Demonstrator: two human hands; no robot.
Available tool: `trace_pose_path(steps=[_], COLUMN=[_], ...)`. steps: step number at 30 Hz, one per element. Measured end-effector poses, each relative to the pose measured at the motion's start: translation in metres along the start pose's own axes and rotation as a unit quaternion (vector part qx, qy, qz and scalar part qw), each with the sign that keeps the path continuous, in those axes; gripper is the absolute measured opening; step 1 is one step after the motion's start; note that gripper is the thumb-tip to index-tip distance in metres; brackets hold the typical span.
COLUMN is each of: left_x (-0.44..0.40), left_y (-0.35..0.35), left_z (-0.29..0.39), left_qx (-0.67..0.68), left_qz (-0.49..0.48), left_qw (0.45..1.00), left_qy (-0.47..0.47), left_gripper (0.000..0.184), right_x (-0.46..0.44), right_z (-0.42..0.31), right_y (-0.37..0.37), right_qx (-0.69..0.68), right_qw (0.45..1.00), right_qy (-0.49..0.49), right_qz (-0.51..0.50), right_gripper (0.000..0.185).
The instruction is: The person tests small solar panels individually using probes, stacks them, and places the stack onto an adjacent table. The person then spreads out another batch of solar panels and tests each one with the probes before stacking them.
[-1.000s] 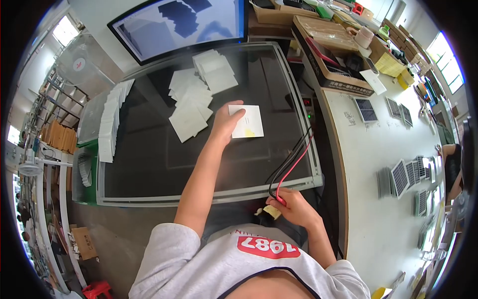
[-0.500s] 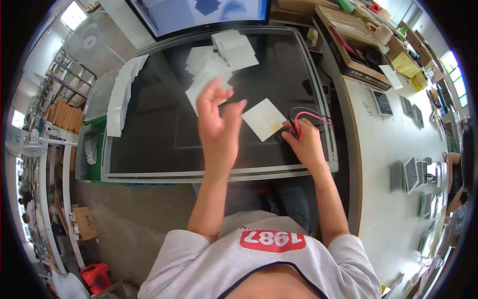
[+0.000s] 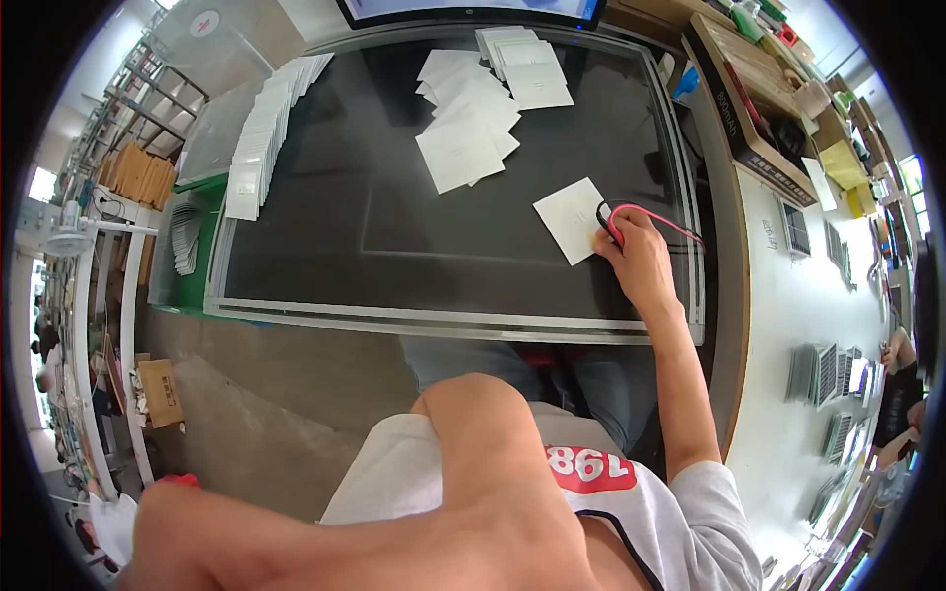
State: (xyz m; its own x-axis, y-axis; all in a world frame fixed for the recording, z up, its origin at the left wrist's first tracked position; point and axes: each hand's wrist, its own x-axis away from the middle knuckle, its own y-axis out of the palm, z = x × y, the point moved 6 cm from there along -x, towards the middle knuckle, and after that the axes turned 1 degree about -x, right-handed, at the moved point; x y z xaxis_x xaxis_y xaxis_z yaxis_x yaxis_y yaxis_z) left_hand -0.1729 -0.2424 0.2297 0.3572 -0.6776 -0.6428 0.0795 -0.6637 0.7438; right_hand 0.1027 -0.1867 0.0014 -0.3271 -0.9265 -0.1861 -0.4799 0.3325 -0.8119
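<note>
My right hand (image 3: pixel 642 258) is closed in a pinch on a red wire (image 3: pixel 650 210) and a black wire (image 3: pixel 601 210). Its fingertips rest at the lower right edge of a white square panel (image 3: pixel 569 217), which lies flat on the dark tabletop (image 3: pixel 325 227). My left arm is folded up close to the camera, and the left hand (image 3: pixel 394 552) looms large and blurred at the bottom, its fingers not distinguishable. Farther up the table lie a loose pile of white panels (image 3: pixel 461 148) and a fanned stack of them (image 3: pixel 537 84).
A long overlapping row of white panels (image 3: pixel 258 143) runs along the table's left side, beside a green box (image 3: pixel 202 281). A monitor (image 3: pixel 473 12) stands at the back. To the right, a side table (image 3: pixel 774 325) carries a cardboard box (image 3: pixel 754 128) and small dark-gridded panels (image 3: pixel 823 374).
My left hand has left the space above the table and come up near the camera. My right hand remains at the single panel with the wires. The view has shifted.
</note>
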Motion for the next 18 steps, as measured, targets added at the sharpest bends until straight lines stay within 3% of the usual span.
trace_pose_path(steps=[3,12,18], left_x=[0.003,0.008,0.012], left_y=[0.002,0.004,0.008], left_z=[0.002,0.004,0.001], left_qx=[0.009,0.035,0.057], left_qz=[-0.002,-0.003,-0.01], left_qw=[1.0,0.999,0.998], left_qy=[0.008,0.021,0.014], left_gripper=[0.033,0.03,0.027], right_x=[-0.004,0.0,-0.005], right_z=[0.0,-0.005,-0.002], right_y=[-0.001,-0.003,0.0], right_qx=[-0.014,-0.006,-0.036], right_qw=[0.999,1.0,0.997], right_qy=[0.016,0.004,0.017], right_qz=[-0.046,-0.011,-0.061], right_gripper=[0.022,0.022,0.021])
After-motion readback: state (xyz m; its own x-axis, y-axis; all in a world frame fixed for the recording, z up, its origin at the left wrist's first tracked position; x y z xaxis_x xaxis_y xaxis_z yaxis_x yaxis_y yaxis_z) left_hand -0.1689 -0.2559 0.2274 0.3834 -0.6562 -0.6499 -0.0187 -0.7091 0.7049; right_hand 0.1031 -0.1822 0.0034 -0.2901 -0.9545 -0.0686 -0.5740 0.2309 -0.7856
